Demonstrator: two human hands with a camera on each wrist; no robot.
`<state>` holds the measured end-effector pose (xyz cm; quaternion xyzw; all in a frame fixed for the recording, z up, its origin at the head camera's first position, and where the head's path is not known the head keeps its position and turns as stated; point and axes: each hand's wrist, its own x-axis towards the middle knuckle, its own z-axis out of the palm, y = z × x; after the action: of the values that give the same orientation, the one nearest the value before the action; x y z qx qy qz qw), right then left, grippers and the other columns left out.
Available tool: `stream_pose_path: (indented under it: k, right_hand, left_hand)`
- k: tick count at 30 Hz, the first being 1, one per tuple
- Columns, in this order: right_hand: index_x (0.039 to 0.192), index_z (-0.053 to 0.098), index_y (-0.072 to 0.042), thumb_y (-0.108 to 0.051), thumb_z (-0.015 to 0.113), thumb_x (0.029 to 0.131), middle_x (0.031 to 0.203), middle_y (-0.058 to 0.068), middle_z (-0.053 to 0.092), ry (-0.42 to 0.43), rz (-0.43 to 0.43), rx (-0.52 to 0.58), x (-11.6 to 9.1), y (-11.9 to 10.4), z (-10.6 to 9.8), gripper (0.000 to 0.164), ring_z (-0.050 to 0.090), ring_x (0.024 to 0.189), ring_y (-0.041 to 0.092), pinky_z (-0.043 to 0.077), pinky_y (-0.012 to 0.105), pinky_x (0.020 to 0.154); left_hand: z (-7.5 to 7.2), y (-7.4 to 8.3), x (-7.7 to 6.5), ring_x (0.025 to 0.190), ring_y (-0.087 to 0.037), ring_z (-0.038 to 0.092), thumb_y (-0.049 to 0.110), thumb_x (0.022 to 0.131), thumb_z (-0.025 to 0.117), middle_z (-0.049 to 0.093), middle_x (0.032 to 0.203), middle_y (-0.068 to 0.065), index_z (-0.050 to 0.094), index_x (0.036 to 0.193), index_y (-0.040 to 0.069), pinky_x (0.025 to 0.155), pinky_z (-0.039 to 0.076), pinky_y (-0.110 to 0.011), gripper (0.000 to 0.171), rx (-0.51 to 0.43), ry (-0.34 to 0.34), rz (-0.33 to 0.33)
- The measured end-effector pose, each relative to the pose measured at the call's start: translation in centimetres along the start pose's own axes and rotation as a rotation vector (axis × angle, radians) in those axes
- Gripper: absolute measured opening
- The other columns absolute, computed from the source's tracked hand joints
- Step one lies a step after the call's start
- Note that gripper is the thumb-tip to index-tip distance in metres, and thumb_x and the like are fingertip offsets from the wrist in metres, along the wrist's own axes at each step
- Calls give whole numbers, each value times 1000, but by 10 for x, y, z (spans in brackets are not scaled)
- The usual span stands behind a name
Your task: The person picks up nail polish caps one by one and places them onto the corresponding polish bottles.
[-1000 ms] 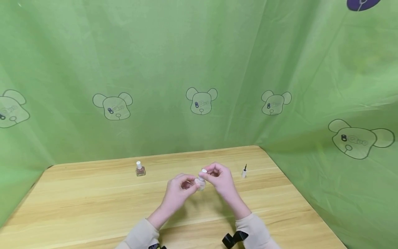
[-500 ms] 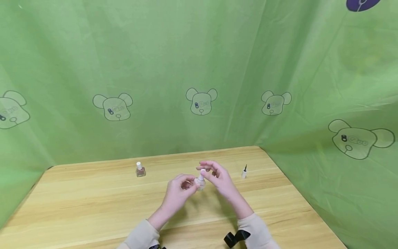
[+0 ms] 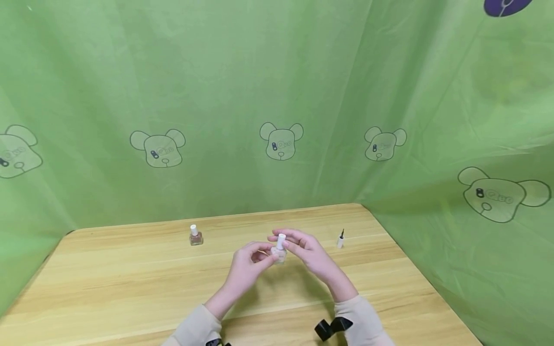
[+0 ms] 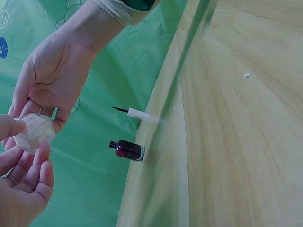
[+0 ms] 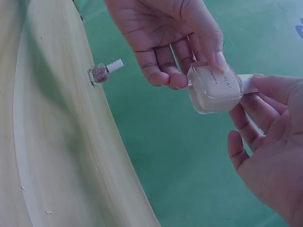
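Observation:
A pale nail polish bottle [image 3: 279, 256] with a tall white cap [image 3: 281, 241] is held upright above the wooden table. My left hand [image 3: 245, 268] grips its glass body between thumb and fingers. On the cap's other side, my right hand [image 3: 312, 253] pinches it, thumb on the near face and the other fingers spread behind. Lettering shows on the glass in the right wrist view, beside the left thumb. In the left wrist view a dark red nail polish bottle [image 4: 129, 150], uncapped, stands on the table; the right hand hides it in the head view.
At the back left stands a capped pinkish nail polish bottle [image 3: 196, 238]. A white cap with its dark brush [image 3: 340, 240] pointing up stands toward the right. Green curtain [image 3: 225, 96] with bear outlines surrounds the table [image 3: 130, 288] at the back and sides.
The right hand's fingers have loosened and re-placed round the cap, its wrist shifting slightly right. The bottle has become more upright, with more of the cap showing. The left hand has stayed put.

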<state>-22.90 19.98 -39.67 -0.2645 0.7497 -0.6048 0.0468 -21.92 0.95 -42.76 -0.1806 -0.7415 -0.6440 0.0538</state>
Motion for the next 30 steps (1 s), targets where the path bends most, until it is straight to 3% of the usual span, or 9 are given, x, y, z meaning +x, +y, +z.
stream_pose_path:
  k: [4, 15, 20, 24, 30]
  right_hand:
    - [131, 54, 1, -20, 54, 99, 129, 21, 62, 38, 11, 18, 0, 0, 1, 39, 64, 113, 7, 46, 20, 103]
    - [119, 58, 10, -12, 68, 90, 115, 26, 67, 206, 38, 79, 4, 6, 7, 38, 71, 96, 8, 55, 24, 92]
    - [110, 62, 9, -8, 74, 83, 97, 8, 76, 331, 87, 89, 4, 5, 12, 34, 68, 82, 7, 56, 21, 79]
    - [102, 62, 8, -4, 76, 79, 78, -8, 69, 433, 101, 83, 6, 6, 18, 29, 57, 68, 6, 48, 18, 65]
    - [92, 57, 5, 1, 78, 75, 72, -10, 60, 547, 95, 92, 8, 7, 27, 27, 44, 63, 6, 37, 16, 57]
  left_hand:
    - [0, 1, -1, 76, -10, 63, 13, 83, 76, 70, 100, -15, 71, 103, 1, 68, 55, -16, 24, -3, -8, 9]
    - [0, -4, -1, 73, -8, 63, 15, 81, 78, 71, 94, -12, 73, 99, 3, 68, 56, -18, 22, 30, 28, 38]
    - [2, -1, -3, 74, -10, 63, 13, 80, 78, 71, 93, -11, 73, 98, 4, 68, 55, -18, 21, 34, 48, 46]
    - [3, 0, -4, 74, -10, 63, 10, 79, 78, 71, 93, -12, 73, 98, 3, 68, 55, -18, 21, 49, 60, 60]
    - [4, -3, -4, 73, -7, 62, 9, 80, 77, 71, 92, -12, 73, 97, 3, 68, 56, -18, 19, 80, 64, 79]
